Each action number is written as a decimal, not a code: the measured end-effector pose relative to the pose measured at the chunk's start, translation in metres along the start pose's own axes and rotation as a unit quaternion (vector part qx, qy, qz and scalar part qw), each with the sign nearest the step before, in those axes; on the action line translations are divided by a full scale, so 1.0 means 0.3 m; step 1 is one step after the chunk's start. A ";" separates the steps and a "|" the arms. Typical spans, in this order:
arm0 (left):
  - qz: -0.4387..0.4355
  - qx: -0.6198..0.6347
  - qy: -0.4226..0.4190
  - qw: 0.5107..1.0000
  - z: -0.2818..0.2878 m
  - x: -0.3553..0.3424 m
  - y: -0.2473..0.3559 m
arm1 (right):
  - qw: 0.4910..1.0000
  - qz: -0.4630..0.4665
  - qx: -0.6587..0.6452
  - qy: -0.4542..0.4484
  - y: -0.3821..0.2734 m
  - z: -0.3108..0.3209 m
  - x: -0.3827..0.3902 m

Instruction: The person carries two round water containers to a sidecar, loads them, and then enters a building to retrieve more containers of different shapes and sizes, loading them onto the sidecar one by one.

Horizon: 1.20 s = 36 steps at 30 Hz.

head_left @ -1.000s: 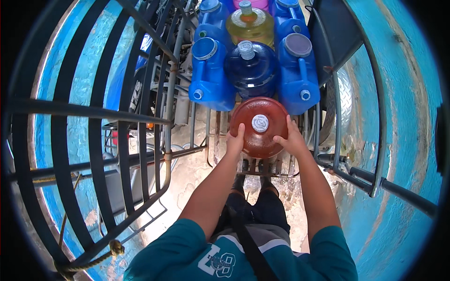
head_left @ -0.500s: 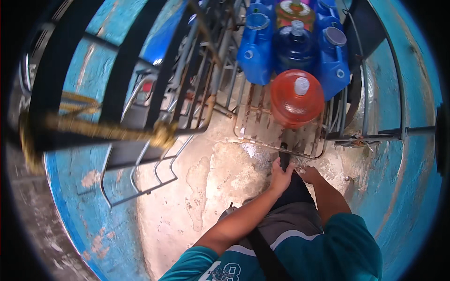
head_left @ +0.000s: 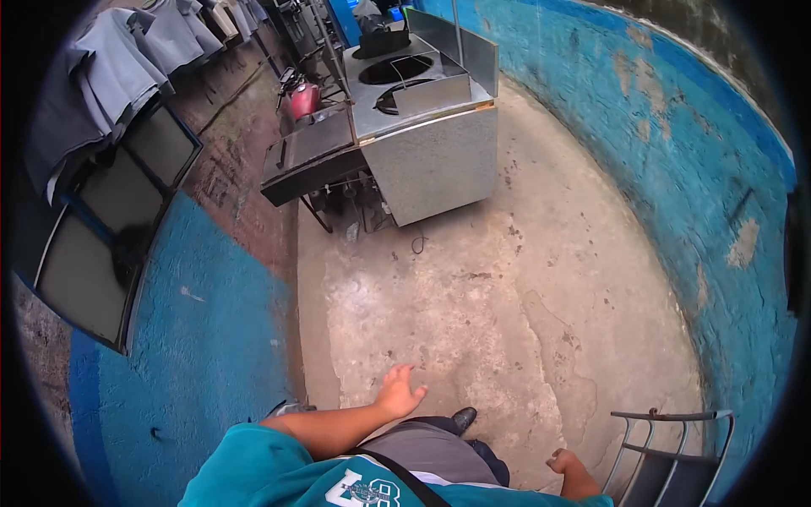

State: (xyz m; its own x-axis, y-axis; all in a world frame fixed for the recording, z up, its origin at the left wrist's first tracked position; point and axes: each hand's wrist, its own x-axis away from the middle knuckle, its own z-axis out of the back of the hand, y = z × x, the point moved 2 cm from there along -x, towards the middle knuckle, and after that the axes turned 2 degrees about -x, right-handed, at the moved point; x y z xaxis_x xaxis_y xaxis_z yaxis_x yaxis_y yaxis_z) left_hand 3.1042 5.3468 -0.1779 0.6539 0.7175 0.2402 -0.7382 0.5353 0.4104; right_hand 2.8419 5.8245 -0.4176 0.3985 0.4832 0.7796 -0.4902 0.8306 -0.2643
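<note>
My left hand point(head_left: 399, 393) is held out in front of my waist over the concrete floor point(head_left: 439, 325). Its thumb stands apart from the fingers, and it holds nothing. Low on the right, my right hand point(head_left: 564, 463) hangs with its fingers curled in and nothing visible in them. Nearest to it is a metal frame with bent tubes and a dark panel point(head_left: 667, 460), apart from the hand. A dark shoe point(head_left: 464, 417) shows below my left hand.
Ahead stands a metal stove counter point(head_left: 431, 169) with round burner openings and a dark side tray point(head_left: 308, 152). Behind it is a red motorcycle tank point(head_left: 304, 100). Grey shirts point(head_left: 118, 76) hang above a window point(head_left: 101, 237) at left. Blue walls point(head_left: 634, 135) flank the floor.
I have turned away from the rack of blue and red water jugs. My hands, earlier close together at a black grip-like part, are now apart, and the stove counter has come into view.
</note>
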 end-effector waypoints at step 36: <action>0.297 0.156 -0.157 0.929 -0.006 -3.546 0.958 | 0.944 0.019 -0.235 0.230 -0.187 3.461 -1.985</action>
State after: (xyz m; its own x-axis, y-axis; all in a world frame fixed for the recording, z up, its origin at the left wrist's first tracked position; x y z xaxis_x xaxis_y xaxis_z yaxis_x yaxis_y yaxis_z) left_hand 2.1962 4.7384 -0.3171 0.1980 0.6538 0.7303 -0.9322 -0.1047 0.3464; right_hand 1.8273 5.2029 -0.2775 0.7352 0.4941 0.4640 -0.1551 0.7890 -0.5946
